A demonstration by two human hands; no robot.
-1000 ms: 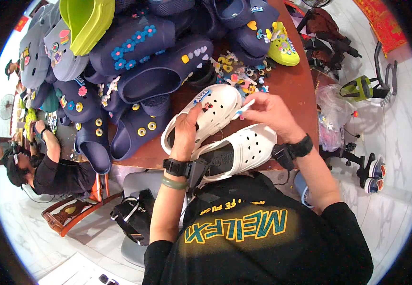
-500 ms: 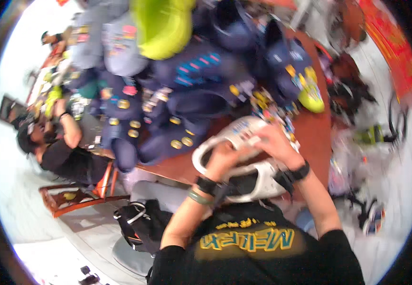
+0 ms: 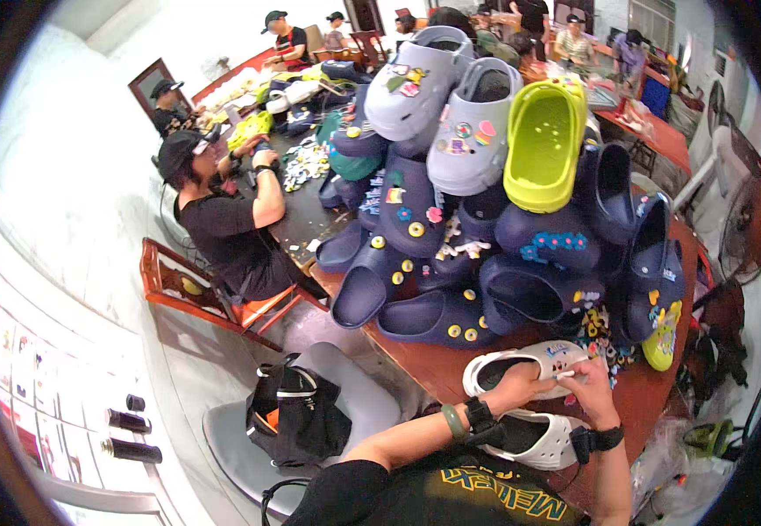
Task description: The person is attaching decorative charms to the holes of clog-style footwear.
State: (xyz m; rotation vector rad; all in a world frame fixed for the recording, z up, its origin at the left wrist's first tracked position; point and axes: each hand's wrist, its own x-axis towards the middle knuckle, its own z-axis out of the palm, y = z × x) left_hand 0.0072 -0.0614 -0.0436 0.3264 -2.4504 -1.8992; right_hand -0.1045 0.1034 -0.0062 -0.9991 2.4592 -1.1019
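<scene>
**White clog, held at the table edge**

Your left hand [image 3: 521,386] was clamped around the side of a white clog [image 3: 529,362], pinning it steady on the brown table [image 3: 433,364] near your chest, seemingly so the top faced your other hand. Your right hand [image 3: 586,386] had its fingers pinched together on a small pale piece at the clog's strap end; what it was could not be told. Both wrists were bent inward, forearms rising from below, each with a dark wristband. A second white clog [image 3: 534,438] lay just beneath your hands. A heap of navy clogs [image 3: 486,289] with a lime-green clog [image 3: 543,145] on top stood just behind.
</scene>
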